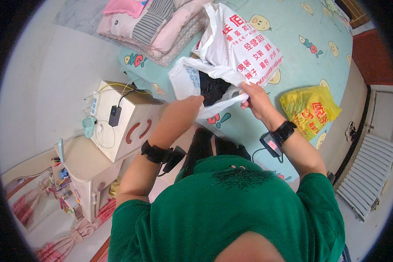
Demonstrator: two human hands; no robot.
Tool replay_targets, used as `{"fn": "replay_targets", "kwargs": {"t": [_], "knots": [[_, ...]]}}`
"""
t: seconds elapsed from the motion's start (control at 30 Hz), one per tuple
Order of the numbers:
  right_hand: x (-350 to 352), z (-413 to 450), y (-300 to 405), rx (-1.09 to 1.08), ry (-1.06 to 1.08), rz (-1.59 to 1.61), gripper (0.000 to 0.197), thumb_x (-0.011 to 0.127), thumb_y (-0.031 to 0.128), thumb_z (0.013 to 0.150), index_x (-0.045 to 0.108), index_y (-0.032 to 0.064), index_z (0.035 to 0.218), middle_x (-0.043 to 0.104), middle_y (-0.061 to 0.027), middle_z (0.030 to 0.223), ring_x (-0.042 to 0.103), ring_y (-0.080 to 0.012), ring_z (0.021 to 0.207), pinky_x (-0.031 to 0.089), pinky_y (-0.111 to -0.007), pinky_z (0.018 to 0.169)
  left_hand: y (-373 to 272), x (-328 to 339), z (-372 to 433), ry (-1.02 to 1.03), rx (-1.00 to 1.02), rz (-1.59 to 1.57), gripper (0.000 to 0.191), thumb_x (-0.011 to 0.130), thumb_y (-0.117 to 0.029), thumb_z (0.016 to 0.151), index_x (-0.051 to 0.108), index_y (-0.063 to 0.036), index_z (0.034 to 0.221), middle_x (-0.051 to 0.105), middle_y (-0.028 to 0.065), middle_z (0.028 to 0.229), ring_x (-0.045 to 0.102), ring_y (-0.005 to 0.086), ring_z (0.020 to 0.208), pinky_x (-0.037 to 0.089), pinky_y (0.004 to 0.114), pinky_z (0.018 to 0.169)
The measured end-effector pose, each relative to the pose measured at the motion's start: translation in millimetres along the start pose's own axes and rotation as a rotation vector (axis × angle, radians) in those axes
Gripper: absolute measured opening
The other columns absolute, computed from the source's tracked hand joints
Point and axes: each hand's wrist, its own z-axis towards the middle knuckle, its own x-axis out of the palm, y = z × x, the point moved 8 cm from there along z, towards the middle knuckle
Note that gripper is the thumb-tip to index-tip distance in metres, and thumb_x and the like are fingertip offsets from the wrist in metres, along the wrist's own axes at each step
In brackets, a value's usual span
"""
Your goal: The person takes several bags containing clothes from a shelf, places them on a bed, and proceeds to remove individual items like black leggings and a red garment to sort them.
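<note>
Between my hands a white plastic bag [183, 80] hangs with its mouth spread wide, at the near edge of the bed. Dark folded fabric [213, 88] shows inside it; the bottom of the bag is out of sight. My left hand [183, 113] grips the rim on the near left side. On the right, my right hand [257, 100] pinches the rim between thumb and fingers. Directly behind stands a second, fuller white plastic bag [229, 46] with red printed writing, its contents mostly covered.
The bed [301, 65] wears a green sheet with cartoon chicks. A yellow plastic bag [309, 111] lies to the right, folded pink bedding [163, 29] at the far left. A white bedside cabinet [118, 131] bears cables and a black device [115, 115]. A radiator [366, 177] stands far right.
</note>
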Motion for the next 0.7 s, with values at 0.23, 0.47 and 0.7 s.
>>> {"fn": "replay_targets", "kwargs": {"t": [0.23,0.47,0.7], "knots": [[-19.8,-14.4,-10.7,0.031,-0.116,0.339,0.019,0.043,0.022,0.087,0.048,0.0032,0.085,0.049,-0.0035,0.060,0.041,-0.0115,0.041,0.041,-0.026,0.043,-20.9,27.6,6.6,0.229,0.109,-0.053,0.015,0.049,-0.018,0.078,0.048,-0.0062,0.088,0.057,0.0156,0.074,0.056,0.0335,0.070,0.043,0.044,0.060],[-17.3,-20.5,-12.8,0.003,-0.183,0.382,0.022,0.040,0.023,0.088,0.046,0.0028,0.087,0.049,-0.0048,0.065,0.041,-0.0129,0.045,0.037,-0.026,0.043,-21.1,40.4,8.2,0.287,0.209,-0.096,0.014,0.049,-0.019,0.078,0.048,-0.0060,0.085,0.056,0.0152,0.069,0.055,0.0342,0.068,0.042,0.044,0.059],[-19.9,-19.6,-16.3,-0.060,-0.232,0.451,0.021,0.038,0.026,0.089,0.043,0.0076,0.096,0.049,-0.0030,0.067,0.040,-0.0116,0.046,0.036,-0.026,0.043,-24.7,40.6,12.2,0.330,0.328,-0.106,0.013,0.043,-0.018,0.081,0.046,-0.0057,0.079,0.053,0.0153,0.060,0.053,0.0350,0.058,0.041,0.045,0.052]]}}
